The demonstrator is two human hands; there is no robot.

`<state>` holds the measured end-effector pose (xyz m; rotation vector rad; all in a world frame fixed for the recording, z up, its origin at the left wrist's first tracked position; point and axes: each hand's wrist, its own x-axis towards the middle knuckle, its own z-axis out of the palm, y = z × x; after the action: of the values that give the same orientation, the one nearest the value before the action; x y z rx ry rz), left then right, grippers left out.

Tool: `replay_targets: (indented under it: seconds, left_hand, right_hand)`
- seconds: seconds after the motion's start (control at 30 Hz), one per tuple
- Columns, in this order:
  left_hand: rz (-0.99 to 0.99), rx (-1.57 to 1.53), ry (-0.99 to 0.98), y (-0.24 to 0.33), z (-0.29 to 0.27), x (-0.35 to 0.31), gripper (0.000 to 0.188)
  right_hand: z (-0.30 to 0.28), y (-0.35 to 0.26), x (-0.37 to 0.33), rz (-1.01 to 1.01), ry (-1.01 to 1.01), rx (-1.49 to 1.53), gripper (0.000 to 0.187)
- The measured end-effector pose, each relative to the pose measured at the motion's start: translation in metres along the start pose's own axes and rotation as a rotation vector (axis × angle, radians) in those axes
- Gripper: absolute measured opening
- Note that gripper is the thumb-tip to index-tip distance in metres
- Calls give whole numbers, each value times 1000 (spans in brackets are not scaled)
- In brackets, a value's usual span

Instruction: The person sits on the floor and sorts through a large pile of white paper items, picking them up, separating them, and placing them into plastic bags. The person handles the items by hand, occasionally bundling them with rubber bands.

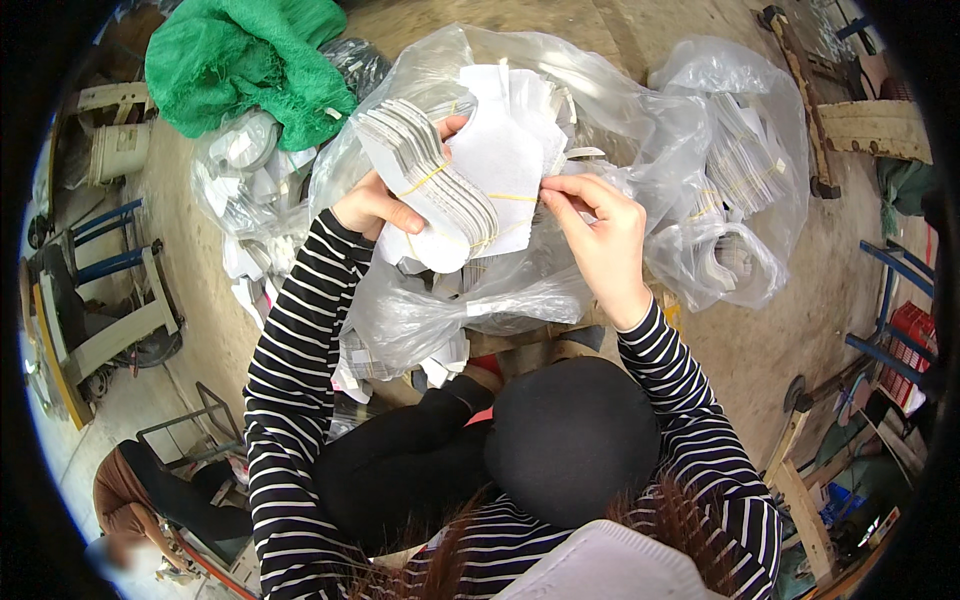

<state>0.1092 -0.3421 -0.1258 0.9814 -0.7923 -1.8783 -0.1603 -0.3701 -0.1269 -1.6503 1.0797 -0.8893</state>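
My left hand (385,205) is wrapped round a thick bundle of curved, white cut-out pieces (425,170) with layered edges, tied with yellow rubber bands. Directly beside it lies a second bundle of flat, white cut-out pieces (497,150), its broad face toward me. A yellow rubber band (513,197) crosses this flat bundle near its lower end. At the bundle's right edge, thumb and forefinger of my right hand (600,225) pinch together on the end of that band. Beneath both bundles spreads a large clear plastic bag (480,310) with more white pieces inside.
To the right, another clear bag (750,180) holds banded bundles. A green mesh sack (245,70) and bagged white scraps (250,190) lie at the far left. Wooden and blue metal frames (110,250) stand along the sides. Another person (150,490) bends over at the lower left.
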Motion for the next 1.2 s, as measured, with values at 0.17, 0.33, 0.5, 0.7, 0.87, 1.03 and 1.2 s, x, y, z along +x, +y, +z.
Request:
replay_targets:
  seconds: [0.17, 0.33, 0.5, 0.7, 0.87, 1.03, 1.2]
  left_hand:
    - [-39, 116, 10, 7, -2, -3, 117]
    - [-103, 152, 120, 11, 3, -1, 109]
    - [-134, 155, 97, 14, 4, 0, 116]
    - [-173, 175, 121, 13, 4, -3, 118]
    - [-135, 202, 70, 6, -4, -4, 87]
    - [-226, 254, 71, 25, 28, 1, 81]
    - [-193, 192, 131, 24, 38, 14, 84]
  right_hand:
    - [-5, 3, 0, -97, -25, -122, 14]
    - [0, 7, 0, -348, 14, -285, 11]
    - [0, 4, -1, -239, -23, -310, 9]
    - [-6, 8, 9, -278, -135, -244, 8]
    - [-8, -1, 13, -170, -121, -36, 8]
    - [-10, -22, 33, -258, -141, 96, 11]
    - [-4, -33, 49, -309, -143, -31, 13]
